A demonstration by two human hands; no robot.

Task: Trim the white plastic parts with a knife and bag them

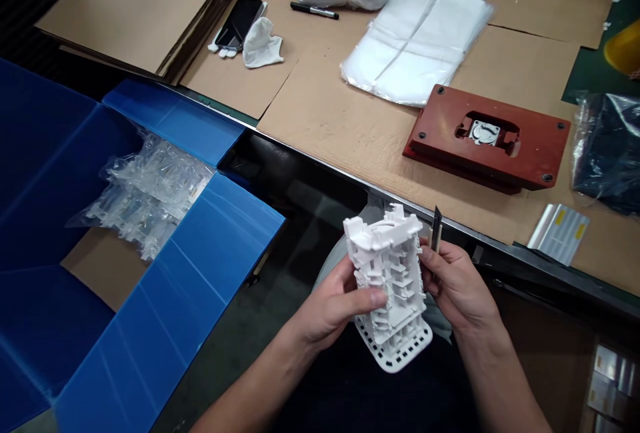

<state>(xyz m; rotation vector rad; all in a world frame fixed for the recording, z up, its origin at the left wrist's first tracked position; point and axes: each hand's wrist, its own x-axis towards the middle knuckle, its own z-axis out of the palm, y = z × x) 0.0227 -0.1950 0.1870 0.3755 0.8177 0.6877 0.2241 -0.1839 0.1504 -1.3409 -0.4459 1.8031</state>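
Note:
A white moulded plastic part (390, 283) with many ribs and a perforated base is held in front of me, below the table edge. My left hand (333, 303) grips its left side, thumb across the front. My right hand (457, 283) is closed on its right side and also pinches a small blade (437, 227) that points upward beside the part.
A red metal fixture (440, 129) with a small grey insert sits on the cardboard-covered table (325, 113). Clear plastic bags (417, 39), a marker (314, 11), a phone (239, 21) and a white glove (261, 43) lie farther back. An open blue box (165, 313) at left holds bagged clear parts (147, 196).

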